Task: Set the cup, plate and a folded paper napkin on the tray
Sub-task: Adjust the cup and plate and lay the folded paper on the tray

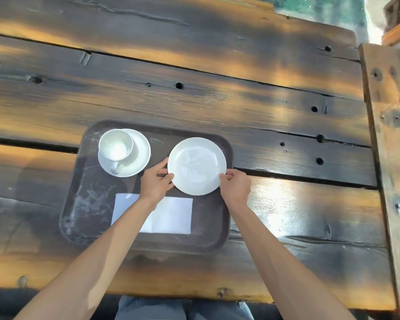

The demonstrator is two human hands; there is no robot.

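A dark plank bench is catching patchy light. A brown tray is lying directly on it.

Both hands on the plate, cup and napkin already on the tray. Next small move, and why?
Probably let go and draw both hands back. The plate appears to sit on the tray, pinched by the left hand and right hand; cup and napkin are placed.

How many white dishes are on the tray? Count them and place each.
3. A cup stands on a saucer at the tray's far left; a plate, held by the left hand and right hand, sits far right. None seems hidden.
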